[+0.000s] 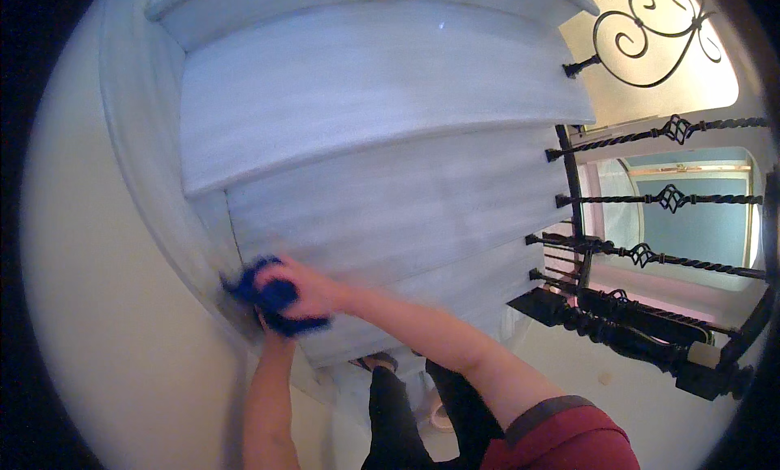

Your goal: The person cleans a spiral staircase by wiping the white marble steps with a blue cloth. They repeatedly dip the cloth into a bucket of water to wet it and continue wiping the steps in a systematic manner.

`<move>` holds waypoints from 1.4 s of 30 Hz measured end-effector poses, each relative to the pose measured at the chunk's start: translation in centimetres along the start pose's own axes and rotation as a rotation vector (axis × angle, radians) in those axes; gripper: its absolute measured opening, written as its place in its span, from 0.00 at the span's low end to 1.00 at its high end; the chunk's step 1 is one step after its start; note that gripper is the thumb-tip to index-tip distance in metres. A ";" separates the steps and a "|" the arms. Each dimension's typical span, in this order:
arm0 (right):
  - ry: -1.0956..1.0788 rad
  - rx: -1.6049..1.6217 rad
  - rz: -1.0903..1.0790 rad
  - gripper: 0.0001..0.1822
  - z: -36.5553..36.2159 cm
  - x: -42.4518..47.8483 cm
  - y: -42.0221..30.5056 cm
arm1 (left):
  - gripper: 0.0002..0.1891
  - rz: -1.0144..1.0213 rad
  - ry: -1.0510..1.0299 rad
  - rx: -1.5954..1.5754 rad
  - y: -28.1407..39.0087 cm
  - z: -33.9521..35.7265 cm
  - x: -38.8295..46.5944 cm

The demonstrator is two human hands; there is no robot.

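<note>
My right hand point(308, 290) grips a dark blue cloth point(262, 287) at the left end of a pale, grey-streaked stair. The cloth is bunched up and blurred, close to the stone-like skirting point(210, 244) along the wall. My left forearm comes up from below, and most of my left hand point(271, 328) is hidden behind the cloth. Beside the hands rises a stair riser point(396, 196). Below it lies a lower tread point(439, 284), and above it a wide tread point(378, 80).
Black wrought-iron balusters point(627, 199) with twisted bars run along the right side. A turned black newel post point(609, 336) stands lower right. A plain wall point(109, 287) curves along the left. My sandalled foot point(381, 361) shows on the stairs beneath me.
</note>
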State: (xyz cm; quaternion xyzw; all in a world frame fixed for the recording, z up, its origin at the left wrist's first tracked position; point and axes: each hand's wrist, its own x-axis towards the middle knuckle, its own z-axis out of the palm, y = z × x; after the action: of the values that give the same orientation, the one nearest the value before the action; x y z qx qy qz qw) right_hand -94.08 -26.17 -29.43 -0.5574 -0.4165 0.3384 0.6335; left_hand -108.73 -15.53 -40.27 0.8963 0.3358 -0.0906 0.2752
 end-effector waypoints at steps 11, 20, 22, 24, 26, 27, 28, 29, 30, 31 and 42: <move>0.754 -0.898 0.784 0.35 -21.6 -26.9 -0.5 | 0.44 -0.033 -0.159 0.499 4.0 -4.7 -1.7; 0.617 -0.934 1.217 0.39 -26.1 -26.4 0.8 | 0.35 -0.092 0.195 -0.287 11.9 -14.2 -1.0; 0.592 -0.951 1.203 0.39 -26.7 -27.1 0.4 | 0.32 -0.008 0.253 -0.322 15.2 -18.0 3.9; 0.577 -0.902 1.239 0.40 -27.0 -26.4 -0.5 | 0.30 0.048 0.273 -0.322 15.2 -21.9 10.0; 0.544 -0.881 1.259 0.41 -27.0 -26.5 0.0 | 0.32 -0.050 0.271 -0.192 14.6 -23.1 15.7; 0.539 -0.878 1.249 0.41 -27.0 -26.7 0.5 | 0.34 -0.187 0.232 -0.119 15.0 -22.9 17.9; 0.535 -0.867 1.231 0.41 -26.6 -26.3 0.5 | 0.37 -0.219 0.275 -0.148 15.2 -23.0 20.4; 0.521 -0.856 1.217 0.41 -26.1 -26.0 0.5 | 0.39 -0.261 0.315 -0.175 14.9 -22.7 22.7; 0.509 -0.858 1.260 0.41 -26.0 -25.5 0.1 | 0.42 -0.301 0.344 -0.207 15.1 -22.0 24.6; 0.526 -0.894 1.272 0.41 -27.0 -26.3 0.3 | 0.46 -0.370 0.110 -0.537 19.4 -20.4 25.1; 0.527 -0.881 1.283 0.43 -26.8 -26.0 0.0 | 0.17 0.682 -0.229 -0.045 42.7 0.5 6.2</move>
State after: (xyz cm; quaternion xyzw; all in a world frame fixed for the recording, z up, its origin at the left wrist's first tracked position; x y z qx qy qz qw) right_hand -80.83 -60.72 -34.16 -0.9459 0.0509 0.2983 0.1168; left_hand -76.21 -39.00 -24.33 0.9344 -0.0138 -0.0860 0.3453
